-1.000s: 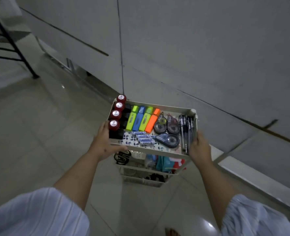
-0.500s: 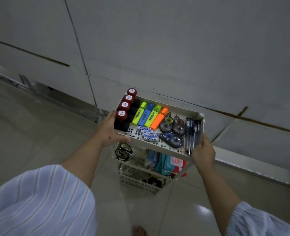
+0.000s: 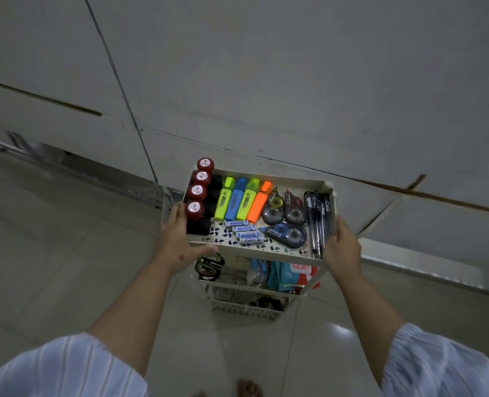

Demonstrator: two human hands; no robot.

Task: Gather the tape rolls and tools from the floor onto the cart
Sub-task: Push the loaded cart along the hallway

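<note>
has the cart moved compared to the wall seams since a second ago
Yes. The cart, gripped by both hands, has rolled rightward along the wall, away from the vertical seam and toward the diagonal crack.

The far half of the scene is a pale grey wall [image 3: 295, 67] built from large flat panels. A thin dark seam [image 3: 117, 78] runs down the wall from the top left toward the centre. A short dark horizontal line [image 3: 41, 96] crosses the left panels, and a long brownish line [image 3: 409, 189] slopes along the wall at right. A metallic strip [image 3: 74, 167] follows the wall base at left. A pale raised ledge [image 3: 426, 265] lies at the right, at the foot of the wall. The floor [image 3: 51, 267] consists of large glossy light tiles with thin joints. A bright reflection [image 3: 338, 329] marks the near tiles. Lighting is dim and even.
</note>
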